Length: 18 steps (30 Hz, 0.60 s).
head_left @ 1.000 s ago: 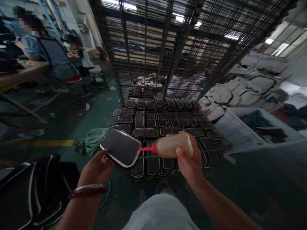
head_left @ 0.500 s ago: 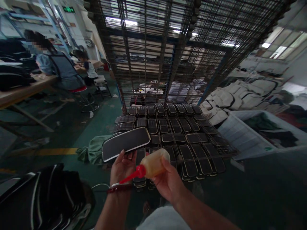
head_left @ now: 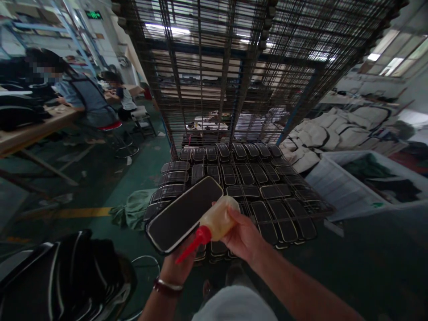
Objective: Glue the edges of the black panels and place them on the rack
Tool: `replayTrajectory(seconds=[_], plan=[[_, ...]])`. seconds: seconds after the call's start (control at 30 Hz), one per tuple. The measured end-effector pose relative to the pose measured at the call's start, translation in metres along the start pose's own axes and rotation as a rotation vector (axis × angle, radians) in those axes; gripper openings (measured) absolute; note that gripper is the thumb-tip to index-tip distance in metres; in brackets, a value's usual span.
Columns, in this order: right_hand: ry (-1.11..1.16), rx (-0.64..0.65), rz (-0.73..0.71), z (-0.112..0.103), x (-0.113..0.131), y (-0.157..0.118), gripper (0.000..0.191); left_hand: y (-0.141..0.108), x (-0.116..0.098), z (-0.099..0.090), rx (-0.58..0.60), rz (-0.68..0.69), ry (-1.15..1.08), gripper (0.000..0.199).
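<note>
A black, round-cornered oblong panel (head_left: 185, 214) with a pale edging is tilted up in front of me. My left hand (head_left: 179, 265) supports it from below at its near edge, the fingers mostly hidden behind the panel and the bottle. In my right hand (head_left: 242, 236) is a squeeze bottle (head_left: 220, 218) holding a yellowish content, its red nozzle (head_left: 192, 245) pointing down and left. The bottle lies across the panel's right end in view; whether they touch I cannot tell.
Many similar black panels (head_left: 267, 218) lie on a wire rack (head_left: 200, 93) ahead. Black edged pieces (head_left: 67, 276) are heaped at lower left, near a green cloth bundle (head_left: 135, 207). A white bin (head_left: 351, 191) stands right. Two people sit at a table (head_left: 56, 120) on the left.
The panel has come nearer and to the right, turning more steeply. My left hand has moved lower under it. The bottle has shifted slightly right, its nozzle pointing more steeply down.
</note>
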State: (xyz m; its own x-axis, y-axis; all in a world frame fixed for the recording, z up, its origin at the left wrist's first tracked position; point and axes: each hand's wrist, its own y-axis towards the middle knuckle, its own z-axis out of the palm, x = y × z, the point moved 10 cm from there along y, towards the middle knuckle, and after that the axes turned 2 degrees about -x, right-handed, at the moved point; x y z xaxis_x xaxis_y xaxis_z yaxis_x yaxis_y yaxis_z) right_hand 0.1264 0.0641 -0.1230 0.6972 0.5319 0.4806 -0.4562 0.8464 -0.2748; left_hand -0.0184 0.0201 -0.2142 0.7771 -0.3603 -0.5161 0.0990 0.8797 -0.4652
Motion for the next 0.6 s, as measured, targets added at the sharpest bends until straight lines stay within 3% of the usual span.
replayTrajectory(seconds=[0.07, 0.13, 0.2, 0.3, 0.43, 0.5, 0.6], plan=[[-0.089, 0.029, 0.071, -0.002, 0.017, -0.005, 0.058, -0.009, -0.027, -0.022, -0.053, 0.031, 0.006, 0.018], [-0.171, 0.062, 0.134, -0.002, 0.031, -0.01, 0.059, -0.018, -0.054, -0.031, -0.069, 0.003, 0.049, 0.014], [-0.247, 0.092, 0.181, 0.001, 0.041, -0.013, 0.059, -0.026, -0.076, -0.015, 0.004, -0.058, 0.167, 0.02], [-0.344, 0.104, 0.205, 0.006, 0.046, -0.012, 0.06, -0.035, -0.095, 0.031, 0.117, -0.066, 0.424, 0.034], [-0.403, 0.119, 0.178, 0.014, 0.041, -0.009, 0.062, -0.036, -0.092, 0.077, 0.148, -0.044, 0.653, 0.042], [-0.418, 0.124, 0.131, 0.016, 0.043, -0.009, 0.06, -0.034, -0.09, 0.084, 0.169, -0.027, 0.672, 0.043], [-0.473, 0.096, 0.028, 0.015, 0.062, -0.014, 0.054, -0.034, -0.096, 0.073, 0.153, -0.013, 0.677, 0.041]])
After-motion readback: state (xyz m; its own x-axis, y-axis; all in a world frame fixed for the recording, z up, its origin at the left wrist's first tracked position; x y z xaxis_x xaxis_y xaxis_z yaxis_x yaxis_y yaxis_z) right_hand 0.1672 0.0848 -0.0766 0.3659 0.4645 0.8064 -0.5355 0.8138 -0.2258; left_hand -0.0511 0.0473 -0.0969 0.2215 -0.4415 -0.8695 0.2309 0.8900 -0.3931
